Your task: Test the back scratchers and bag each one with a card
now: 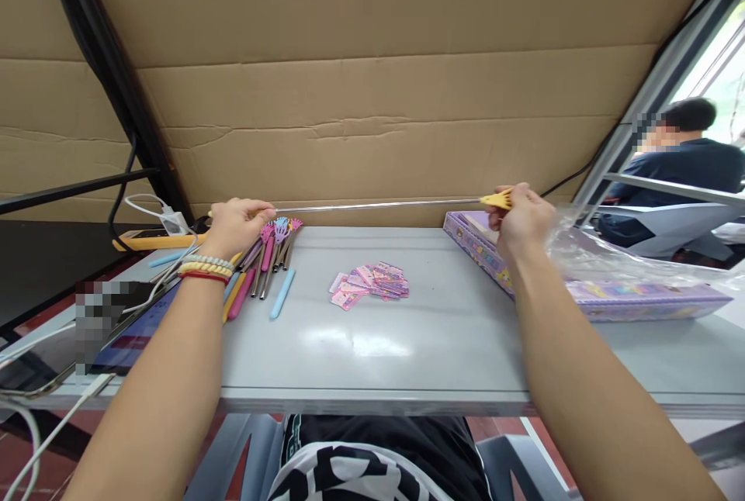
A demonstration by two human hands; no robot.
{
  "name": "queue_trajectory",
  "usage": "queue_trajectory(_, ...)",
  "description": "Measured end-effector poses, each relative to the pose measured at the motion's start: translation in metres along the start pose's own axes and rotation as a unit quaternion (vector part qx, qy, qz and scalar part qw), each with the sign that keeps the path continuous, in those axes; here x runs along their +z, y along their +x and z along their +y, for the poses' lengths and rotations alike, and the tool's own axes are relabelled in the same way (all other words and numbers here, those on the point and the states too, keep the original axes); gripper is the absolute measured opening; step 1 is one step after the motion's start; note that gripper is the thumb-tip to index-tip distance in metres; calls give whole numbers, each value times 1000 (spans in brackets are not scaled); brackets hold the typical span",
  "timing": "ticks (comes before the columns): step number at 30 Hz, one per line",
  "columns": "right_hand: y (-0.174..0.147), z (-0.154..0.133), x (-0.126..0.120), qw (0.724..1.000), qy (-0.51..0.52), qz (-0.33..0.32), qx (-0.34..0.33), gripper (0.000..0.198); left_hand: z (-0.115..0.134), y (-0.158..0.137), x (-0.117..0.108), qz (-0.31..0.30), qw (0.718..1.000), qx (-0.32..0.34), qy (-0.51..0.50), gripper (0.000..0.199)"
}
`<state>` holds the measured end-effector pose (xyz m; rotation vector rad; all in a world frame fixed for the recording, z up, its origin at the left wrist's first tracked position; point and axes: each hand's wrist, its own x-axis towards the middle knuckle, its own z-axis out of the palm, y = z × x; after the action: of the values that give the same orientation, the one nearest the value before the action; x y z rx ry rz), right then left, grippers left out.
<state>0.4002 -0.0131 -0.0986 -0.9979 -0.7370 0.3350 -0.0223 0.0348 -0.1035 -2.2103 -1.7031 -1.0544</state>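
Spanning the air above the grey worktop (454, 338), a silver metal rod (378, 205) is pinched by the left hand (241, 220), beside bunched multicoloured claw-headed sticks (268, 251); pink printed cards (372, 284) are loosely piled centrally; the rod's yellow claw-shaped head (492, 200) is gripped by the right hand (527, 218) near a purple patterned box (646, 302).

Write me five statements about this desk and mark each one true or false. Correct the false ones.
1. The left hand and right hand hold a long back scratcher between them. True.
2. The back scratcher is lying on the table. False: both hands hold it up.
3. Pink cards lie overlapping on the grey table. True.
4. The left hand grips the yellow claw. False: the yellow claw is at the right hand.
5. Bracelets circle the left wrist. True.
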Motion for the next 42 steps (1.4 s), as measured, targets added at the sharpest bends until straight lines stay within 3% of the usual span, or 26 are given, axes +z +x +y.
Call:
queue_trajectory(5, -42, 17, 30, 975, -99, -197, -17, 41, 56, -7, 24, 16, 997, 50, 60, 33)
queue_trajectory(8, -81, 21, 50, 934, -165, -314, -52, 41, 92, -20, 35, 2, 992, 100, 82, 34)
queue_trajectory(11, -108, 20, 61, 917, -162, -363, -44, 36, 120, -35, 40, 11, 990, 108, 86, 39)
queue_trajectory(14, -111, 20, 59, 904, -156, -396, -42, 33, 132, -45, 41, 1, 992, 104, 78, 42)
queue_trajectory(18, -93, 22, 52, 902, -86, -423, -5, 35, 129, -45, 48, -45, 991, 124, 35, 37)
queue_trajectory(21, -77, 20, 47, 931, -25, -364, 26, 37, 119, -39, 53, -79, 988, 129, 22, 30)
queue_trajectory(25, -63, 19, 42, 958, 43, -272, 79, 36, 108, -33, 52, -132, 986, 82, 54, 33)
queue_trajectory(28, -69, 20, 43, 938, 87, -316, 114, 41, 112, -36, 50, -147, 984, 87, 51, 39)
queue_trajectory(32, -89, 25, 48, 858, 66, -489, 142, 44, 126, -46, 55, -176, 976, 128, 25, 44)
queue_trajectory(34, -95, 28, 50, 834, 40, -531, 146, 42, 128, -48, 58, -196, 971, 136, 21, 42)
queue_trajectory(37, -94, 31, 50, 838, 14, -525, 147, 42, 121, -46, 61, -218, 966, 134, 29, 36)
queue_trajectory(42, -84, 31, 48, 887, 12, -440, 143, 44, 96, -33, 60, -246, 962, 92, 68, 39)
